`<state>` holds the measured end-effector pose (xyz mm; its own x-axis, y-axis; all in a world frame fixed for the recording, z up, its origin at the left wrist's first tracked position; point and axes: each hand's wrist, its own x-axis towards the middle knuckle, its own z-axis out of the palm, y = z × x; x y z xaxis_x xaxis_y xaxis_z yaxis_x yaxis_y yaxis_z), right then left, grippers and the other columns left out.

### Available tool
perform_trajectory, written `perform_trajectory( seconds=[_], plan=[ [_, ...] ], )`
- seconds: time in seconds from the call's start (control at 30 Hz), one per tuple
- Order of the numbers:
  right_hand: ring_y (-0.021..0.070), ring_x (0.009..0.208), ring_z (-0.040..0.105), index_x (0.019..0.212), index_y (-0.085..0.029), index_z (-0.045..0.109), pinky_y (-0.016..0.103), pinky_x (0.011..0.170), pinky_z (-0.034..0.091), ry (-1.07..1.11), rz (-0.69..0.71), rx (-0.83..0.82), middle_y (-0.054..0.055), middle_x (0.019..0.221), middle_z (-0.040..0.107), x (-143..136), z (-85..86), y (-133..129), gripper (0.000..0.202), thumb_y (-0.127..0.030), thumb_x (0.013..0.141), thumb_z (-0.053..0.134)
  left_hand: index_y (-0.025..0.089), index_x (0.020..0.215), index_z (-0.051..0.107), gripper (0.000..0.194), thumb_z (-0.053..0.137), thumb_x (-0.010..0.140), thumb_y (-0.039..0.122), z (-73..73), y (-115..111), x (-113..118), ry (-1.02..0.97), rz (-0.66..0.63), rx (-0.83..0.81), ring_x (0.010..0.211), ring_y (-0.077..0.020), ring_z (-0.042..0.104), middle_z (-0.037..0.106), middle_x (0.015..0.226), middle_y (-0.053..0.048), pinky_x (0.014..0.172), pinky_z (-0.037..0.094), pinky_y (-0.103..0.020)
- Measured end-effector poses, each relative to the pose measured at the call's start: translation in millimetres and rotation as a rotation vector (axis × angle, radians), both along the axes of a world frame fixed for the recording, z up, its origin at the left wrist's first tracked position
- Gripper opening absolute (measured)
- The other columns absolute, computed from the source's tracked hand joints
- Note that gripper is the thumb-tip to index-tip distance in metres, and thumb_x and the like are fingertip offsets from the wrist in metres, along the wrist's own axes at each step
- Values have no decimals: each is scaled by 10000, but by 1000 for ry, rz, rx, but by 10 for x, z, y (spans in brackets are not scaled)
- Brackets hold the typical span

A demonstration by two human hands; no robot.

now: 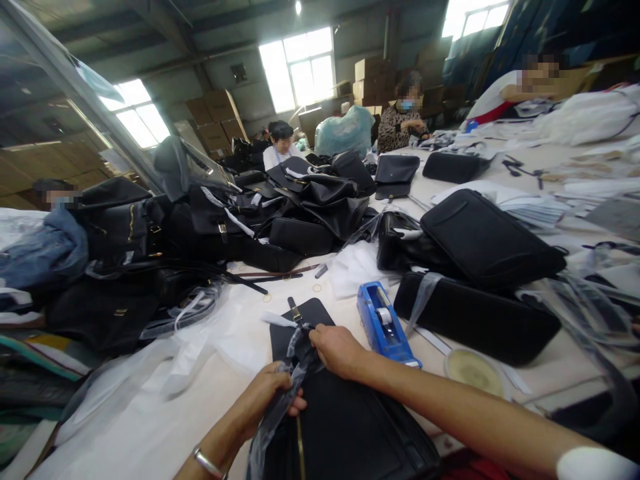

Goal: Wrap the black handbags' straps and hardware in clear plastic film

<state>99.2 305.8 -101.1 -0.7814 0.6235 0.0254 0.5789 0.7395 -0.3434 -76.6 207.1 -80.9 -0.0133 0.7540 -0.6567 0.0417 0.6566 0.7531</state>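
Note:
A black bag [350, 417] with a gold zip and a metal buckle lies on the table right before me. Over it, my left hand [270, 393] is closed around a strap wrapped in clear plastic [285, 407]. My right hand [333, 347] pinches the dark upper part of that same strap, near the buckle [295, 313]. A strip of white paper [277, 321] sticks out by the buckle. Just beyond my right hand stands a blue tape dispenser [383, 323]. My right fingertips are partly hidden.
Black bags [310, 200] are heaped across the far side and left. To the right lie a large black bag [490, 237], a black case-like piece [475, 317] and a round tape roll [475, 373]. White sheeting [195, 353] covers the left. Several people [403, 123] sit around the table.

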Motion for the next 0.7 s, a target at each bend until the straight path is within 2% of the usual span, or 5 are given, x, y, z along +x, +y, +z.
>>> perform_trajectory(
  seconds=[0.1,0.23,0.4,0.57,0.7],
  plan=[
    [220,839,619,988,-149,581,299,689,436,3,-4,-10,108,962,628,18,10,-12,190,-139,864,438,152,832,484,80,504,774,203,-17,1,23,-6,11,31,629,-198,699,695,747,-76,561,518,-274],
    [188,840,604,994,-183,586,273,697,422,101,-8,-69,63,974,618,81,48,-55,152,-200,864,509,172,815,463,252,642,767,343,-57,14,72,-12,32,98,568,-175,674,679,694,-38,520,499,-255],
    [168,835,597,974,-224,631,260,692,403,211,0,-178,31,979,611,57,85,-142,143,-277,882,535,185,809,455,260,676,677,217,-169,38,124,43,121,157,559,-179,672,675,651,-11,512,487,-255],
    [181,844,611,973,-201,629,268,676,396,157,-40,-190,43,980,621,-21,69,-228,159,-205,853,524,183,798,468,261,648,616,128,-230,34,172,74,178,197,629,-211,690,675,645,-10,574,509,-291],
    [188,834,620,958,-190,632,269,668,405,189,-19,-194,55,973,643,-29,79,-300,165,-206,844,514,187,810,475,270,620,602,96,-236,33,174,69,183,269,654,-193,671,670,676,2,633,515,-305]
  ],
)
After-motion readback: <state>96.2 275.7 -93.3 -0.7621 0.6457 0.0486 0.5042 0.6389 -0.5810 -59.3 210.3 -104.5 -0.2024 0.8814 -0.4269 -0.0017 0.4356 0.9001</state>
